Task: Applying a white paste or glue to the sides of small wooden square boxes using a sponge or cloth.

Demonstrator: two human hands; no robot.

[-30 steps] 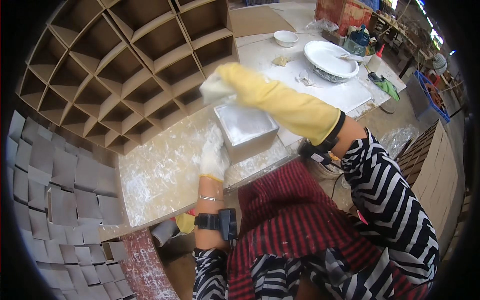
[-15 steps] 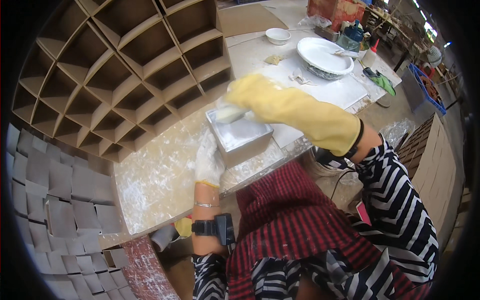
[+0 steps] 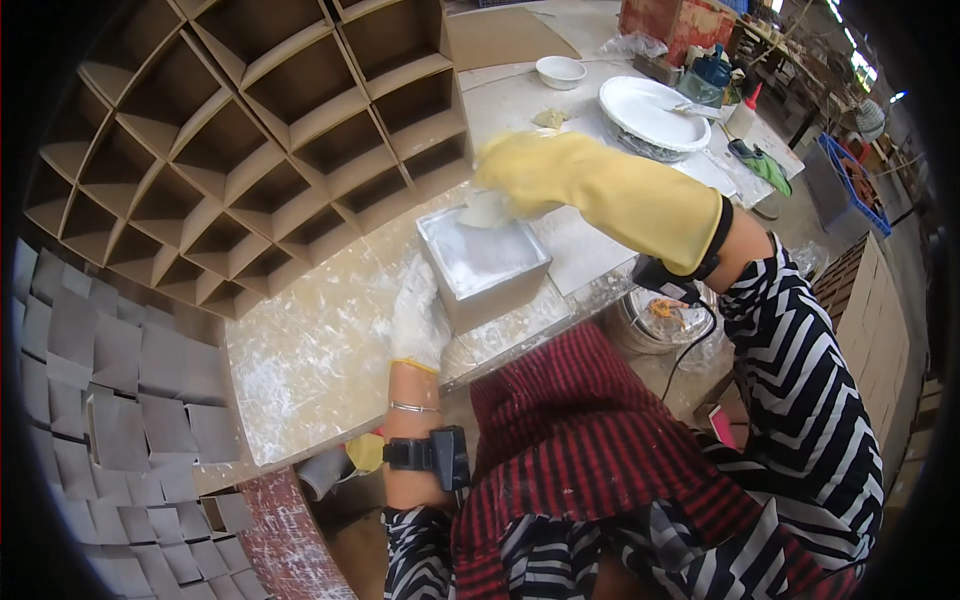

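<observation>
A small open box (image 3: 495, 300), brown outside with white-coated inner faces, sits near the table's front edge. My left hand (image 3: 417, 315), in a white knit glove, steadies the box from its left side; some fingers are hidden behind the box wall. Over the far rim is my right hand (image 3: 520, 172) in a long yellow rubber glove. Its closed fingers hold a pale flat piece (image 3: 487, 211), blurred, whose lower end reaches the box's far left inner edge. The exact kind of this piece cannot be made out.
Stacked brown compartmented boxes (image 3: 270, 130) stand at the left rear. A white-filled basin (image 3: 655, 112) with a brush across it, a small white bowl (image 3: 561, 72) and a red-tipped bottle (image 3: 744, 112) lie beyond my right arm. Many grey boxes (image 3: 130, 430) are stacked at left.
My right hand has moved slightly right and away from me with the pale piece, uncovering more of the box's inside. My left hand stays at the box's side.
</observation>
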